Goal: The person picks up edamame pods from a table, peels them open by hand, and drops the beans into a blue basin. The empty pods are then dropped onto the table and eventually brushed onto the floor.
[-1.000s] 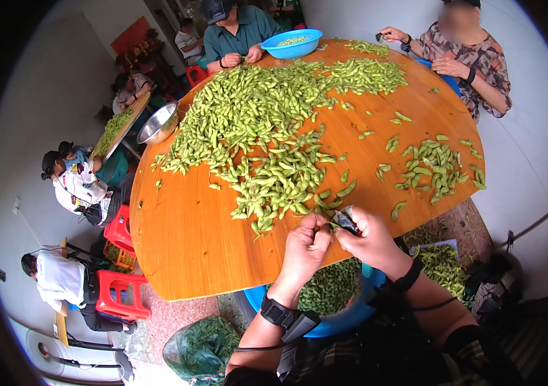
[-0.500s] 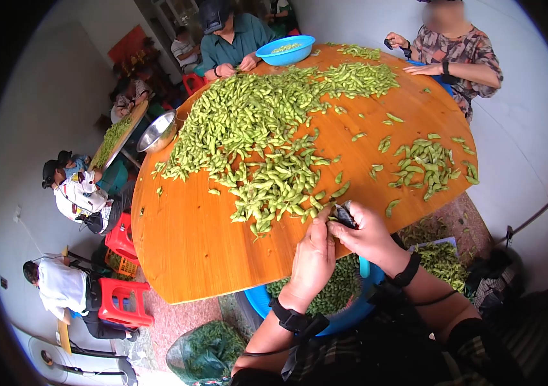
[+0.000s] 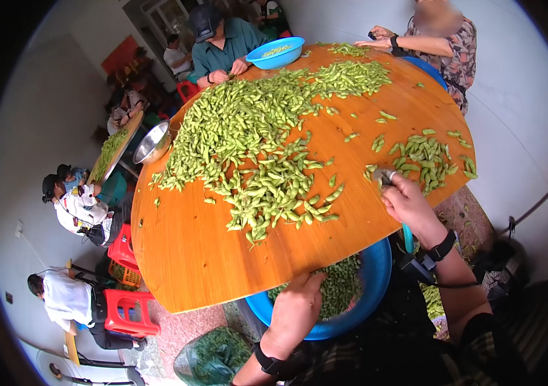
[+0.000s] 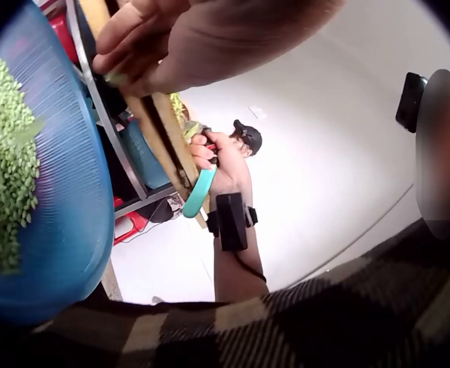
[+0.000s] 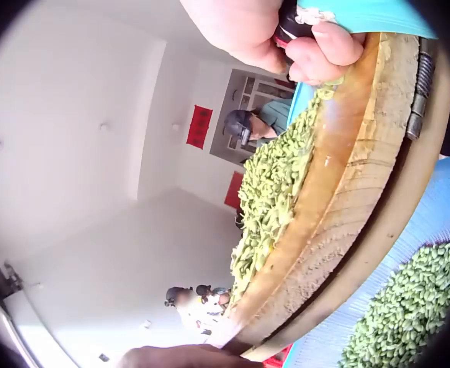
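Note:
My right hand (image 3: 409, 202) grips a teal-handled tool (image 4: 200, 192) with dark and red parts near the fingers. Its metallic end (image 3: 386, 177) overlaps a few soybean pods (image 3: 370, 172) short of the small pod heap (image 3: 425, 161) on the table's right. Over the near table edge, my left hand (image 3: 298, 309) hangs above the blue basin (image 3: 377, 273) of shelled green beans (image 3: 338, 286). Its fingers bend loosely, with a pale green spot at a fingertip in the left wrist view. A large pile of pods (image 3: 242, 135) covers the wooden table's (image 3: 203, 257) middle and far side.
Two people sit across the table, one beside a light-blue bowl (image 3: 277, 59). A steel bowl (image 3: 153, 143) stands at the left rim. Below are a green mesh sack (image 3: 213, 357) and red stools (image 3: 129, 312). Other people work at a second table (image 3: 116, 154).
The hands were together at the near table edge and have parted. My right hand moved right and forward with the tool; my left hand came back over the basin.

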### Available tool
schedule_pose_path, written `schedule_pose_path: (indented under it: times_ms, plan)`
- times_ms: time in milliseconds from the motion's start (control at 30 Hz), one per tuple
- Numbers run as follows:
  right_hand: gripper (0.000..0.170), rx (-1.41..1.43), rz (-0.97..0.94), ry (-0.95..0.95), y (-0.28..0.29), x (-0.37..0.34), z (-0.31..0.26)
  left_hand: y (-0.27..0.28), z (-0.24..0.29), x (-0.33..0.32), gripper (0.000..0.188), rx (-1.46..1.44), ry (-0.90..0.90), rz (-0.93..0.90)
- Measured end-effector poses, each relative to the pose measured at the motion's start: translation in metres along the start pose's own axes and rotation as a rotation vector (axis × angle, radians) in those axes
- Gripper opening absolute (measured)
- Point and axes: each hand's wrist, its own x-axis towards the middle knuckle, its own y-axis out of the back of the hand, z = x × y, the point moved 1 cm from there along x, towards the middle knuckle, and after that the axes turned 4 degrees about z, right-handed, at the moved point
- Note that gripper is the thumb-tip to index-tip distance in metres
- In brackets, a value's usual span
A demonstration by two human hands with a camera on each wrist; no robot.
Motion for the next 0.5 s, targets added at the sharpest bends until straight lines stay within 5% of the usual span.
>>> schedule_pose_path:
  times_ms: [167,300,500]
  plan:
    - [0.016,-0.056,-0.044,0.016,0.009,0.004,0.007,0.009,0.007,0.025,0.019,0.212,-0.007,-0.060]
    - [0.023,-0.061,0.001,0.084,0.005,0.003,0.012,-0.003,-0.021,0.095,0.036,0.321,-0.130,0.165]
    - [0.008,-0.037,-0.014,0.100,0.009,-0.004,0.006,-0.009,-0.035,0.128,0.018,0.180,-0.176,0.084]
